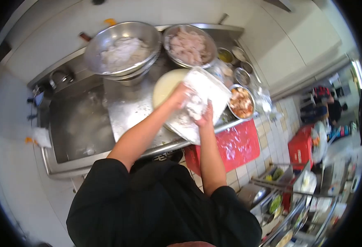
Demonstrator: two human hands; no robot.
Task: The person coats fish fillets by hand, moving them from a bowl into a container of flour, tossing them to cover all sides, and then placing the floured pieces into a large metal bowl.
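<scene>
A white rectangular tray (214, 87) of white powder, like flour, lies tilted across the counter's front edge. Both of my hands work inside it. My left hand (181, 95) is curled at the near left side, its fingers blurred and dusted white. My right hand (205, 115) bends around the lower side of a floured piece (195, 106) between the two hands. What lies under the coating is hidden. Behind the tray a round container of pale yellowish liquid (164, 87) is partly covered. A metal bowl of raw, pale meat pieces (190, 45) stands just beyond.
A large metal bowl (92, 55) with whitish pieces sits on other bowls at back left. The water-filled sink (80, 127) is at left. At right stand a bowl of orange-brown pieces (241, 103) and small containers. Below is a red crate (242, 144); people are farther right.
</scene>
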